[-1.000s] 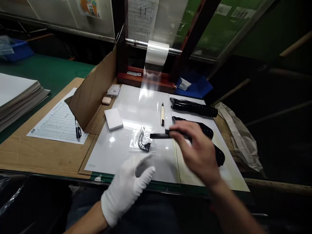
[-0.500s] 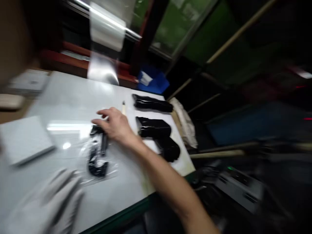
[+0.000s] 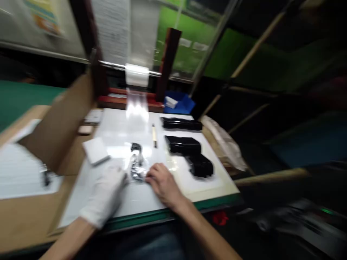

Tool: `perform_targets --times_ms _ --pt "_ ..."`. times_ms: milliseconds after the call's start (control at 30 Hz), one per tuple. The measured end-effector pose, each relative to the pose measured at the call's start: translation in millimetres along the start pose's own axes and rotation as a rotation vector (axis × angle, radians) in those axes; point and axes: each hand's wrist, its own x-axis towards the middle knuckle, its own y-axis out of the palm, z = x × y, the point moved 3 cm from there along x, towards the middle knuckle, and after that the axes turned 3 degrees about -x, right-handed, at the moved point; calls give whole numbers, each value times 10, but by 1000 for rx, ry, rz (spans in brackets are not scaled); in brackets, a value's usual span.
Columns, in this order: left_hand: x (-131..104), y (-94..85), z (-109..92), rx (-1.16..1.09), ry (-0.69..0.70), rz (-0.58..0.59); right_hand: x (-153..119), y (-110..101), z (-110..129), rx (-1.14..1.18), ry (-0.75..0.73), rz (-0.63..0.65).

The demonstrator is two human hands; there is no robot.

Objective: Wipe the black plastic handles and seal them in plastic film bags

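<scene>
A clear plastic bag (image 3: 143,167) with a black coiled item, apparently a cable (image 3: 137,172), lies on the white work surface (image 3: 130,202) between my hands. My left hand (image 3: 107,191), in a white glove, is at the bag's left side; motion blur hides its fingers. Bare and curled, my right hand (image 3: 164,184) has its thumb and fingertips closed at the bag's right edge. A small white box (image 3: 95,150) sits beyond my left hand. Past my right hand lies a slim pale pen-like tool (image 3: 154,136) with dark ends.
Several black-wrapped bundles (image 3: 184,145) lie at the right of the surface. A roll of clear film (image 3: 137,75) hangs at the back, beside a blue container (image 3: 180,103). Cardboard (image 3: 65,122) and paper sheets (image 3: 24,173) are at the left. A pale cloth-like bundle (image 3: 225,142) borders the right edge.
My right hand has drawn back from the bag's far end to its near right edge. My gloved left hand has come up to the bag's left side. The view has swung left.
</scene>
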Motion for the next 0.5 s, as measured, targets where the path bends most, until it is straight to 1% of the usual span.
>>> perform_targets --times_ms 67,133,200,267,300,333,433,500 --pt "-286 -281 302 118 -119 33 -52 36 59 86 -60 28" --pt "-519 -493 497 201 -211 70 -144 56 93 152 -120 81" --pt "-667 -604 569 228 -245 113 -220 45 107 194 -176 150" --pt "-709 -650 556 220 -237 134 -180 -2 92 208 -189 191" --pt "-688 -664 540 218 -233 130 -91 -38 68 202 -168 180" --pt "-639 -680 523 215 -224 106 47 -80 30 187 -127 143" --pt "-372 -705 504 190 -137 2 655 -207 -151 86 48 -78" --pt "-168 -670 534 167 -53 -13 1073 -233 -284 -1 153 -189"
